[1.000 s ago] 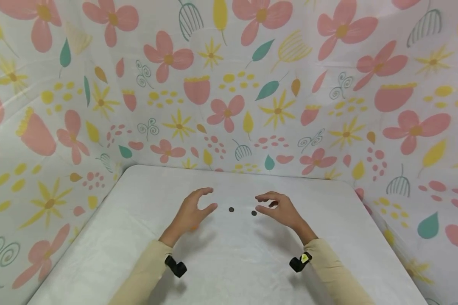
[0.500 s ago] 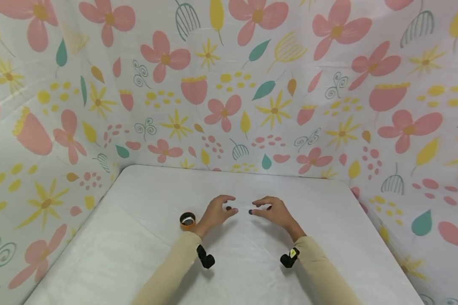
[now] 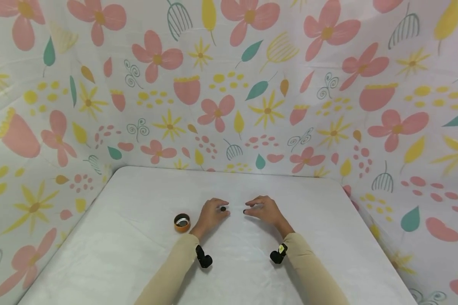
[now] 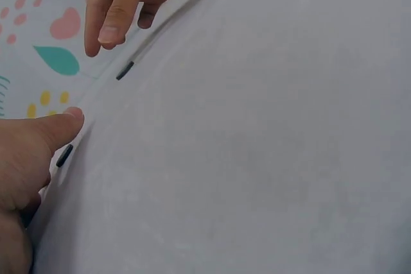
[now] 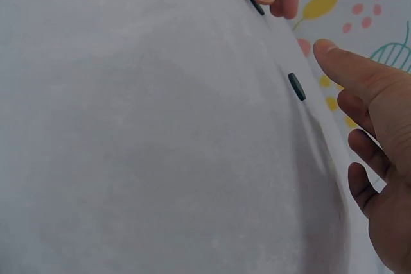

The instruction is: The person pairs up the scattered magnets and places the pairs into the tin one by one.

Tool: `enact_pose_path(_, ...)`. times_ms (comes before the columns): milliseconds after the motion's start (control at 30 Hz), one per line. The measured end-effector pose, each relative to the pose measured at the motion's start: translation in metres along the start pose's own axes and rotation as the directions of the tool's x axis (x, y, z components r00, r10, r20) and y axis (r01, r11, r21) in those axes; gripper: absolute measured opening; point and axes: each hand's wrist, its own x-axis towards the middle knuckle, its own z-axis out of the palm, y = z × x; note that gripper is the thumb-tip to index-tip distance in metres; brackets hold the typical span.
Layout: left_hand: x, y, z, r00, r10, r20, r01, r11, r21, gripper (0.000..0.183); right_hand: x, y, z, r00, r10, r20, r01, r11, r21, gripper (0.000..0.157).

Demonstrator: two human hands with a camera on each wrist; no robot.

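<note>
Two small dark round discs lie apart on the white table: a left disc [image 3: 223,209] and a right disc [image 3: 245,211]. My left hand [image 3: 210,216] is around the left disc, thumb and fingers parted. In the left wrist view, the thumb is just above that disc [image 4: 65,156] with a small gap. My right hand [image 3: 268,212] has its thumb and fingers spread beside the right disc. The right wrist view shows this disc [image 5: 297,86] lying apart from the thumb. Neither hand visibly grips anything.
Left of my left hand stands a small round orange tin [image 3: 182,229] with a shiny inside and something dark at its bottom. The white table [image 3: 229,275] ends at a flower-patterned cloth [image 3: 213,127] behind and at both sides.
My left hand has moved right, from in front of the orange tin to the left disc, uncovering the tin. The right hand has stayed close to the right disc. The head view has shifted slightly.
</note>
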Motion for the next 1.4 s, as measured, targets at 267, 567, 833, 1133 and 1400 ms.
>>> enact_pose_path(267,0.000,-0.011,0.000,1.000,0.021,-0.011,-0.021,1.000,0.003,0.031,0.001,0.008,0.007,1.000,0.011,0.029,-0.010,0.999,-0.036,0.028)
enact_pose_path(567,-0.001,-0.008,-0.003,1.000,-0.017,-0.012,0.016,1.000,-0.019,0.031,-0.002,0.010,0.009,1.000,0.029,0.009,-0.029,0.999,-0.034,0.023)
enact_pose_path(833,-0.001,-0.008,-0.002,0.999,0.001,-0.037,-0.001,1.000,-0.009,0.023,-0.001,0.008,0.011,1.000,-0.016,-0.007,0.016,0.999,-0.028,0.015)
enact_pose_path(1133,-0.001,-0.011,0.000,0.997,0.064,0.036,-0.065,0.998,0.017,0.016,-0.001,0.006,0.013,0.995,-0.100,0.002,0.100,0.993,-0.061,0.013)
enact_pose_path(1400,0.001,-0.015,-0.001,0.983,0.138,0.117,-0.147,0.986,0.076,0.021,0.000,0.003,0.014,0.984,-0.179,0.021,0.180,0.980,-0.081,0.014)
